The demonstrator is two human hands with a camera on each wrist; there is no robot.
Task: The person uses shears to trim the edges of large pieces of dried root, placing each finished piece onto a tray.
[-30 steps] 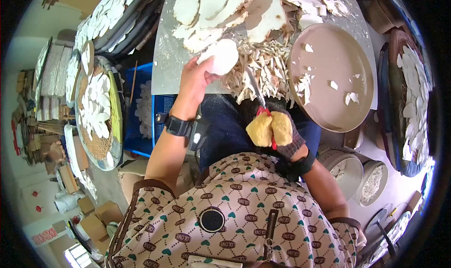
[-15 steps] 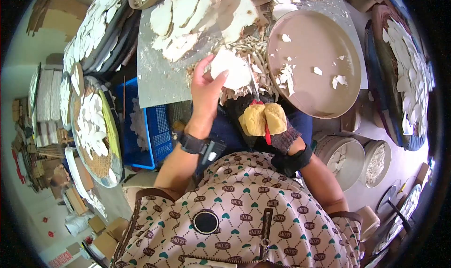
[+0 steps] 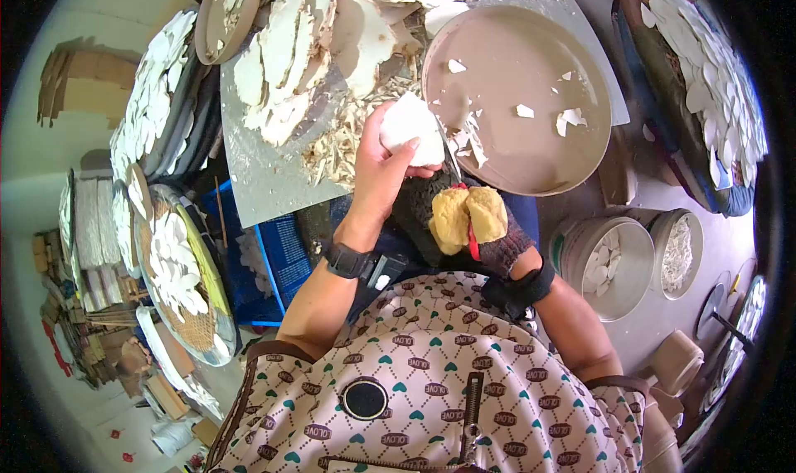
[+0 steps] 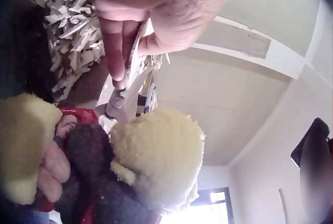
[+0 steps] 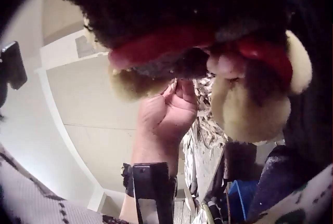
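A thin white slice [image 3: 412, 130] is pinched between the thumb and fingers of my left hand [image 3: 383, 162], held over the table's front edge. My right hand [image 3: 489, 245], in a dark fingerless-looking glove [image 5: 187, 5], grips red-handled scissors whose handles carry yellow foam padding [image 3: 449, 216]. The metal blades [image 3: 449, 154] point up beside the slice's right edge. In the left wrist view the slice [image 4: 136, 60] stands edge-on near the scissors' pivot [image 4: 117, 99], between bare fingers [image 4: 118, 52]. How far apart the blades are I cannot tell.
A round brown tray [image 3: 531, 100] with a few white scraps sits at the right of the grey table [image 3: 249, 170]. Large rough slices [image 3: 286, 54] and a heap of trimmings [image 3: 340, 145] lie left of it. Buckets [image 3: 609, 266] stand at the right, a blue crate [image 3: 286, 257] at the left.
The left hand has moved right with the slice, from over the trimmings to beside the scissors and tray. The slice has turned. The head view has shifted, so the table appears further left.
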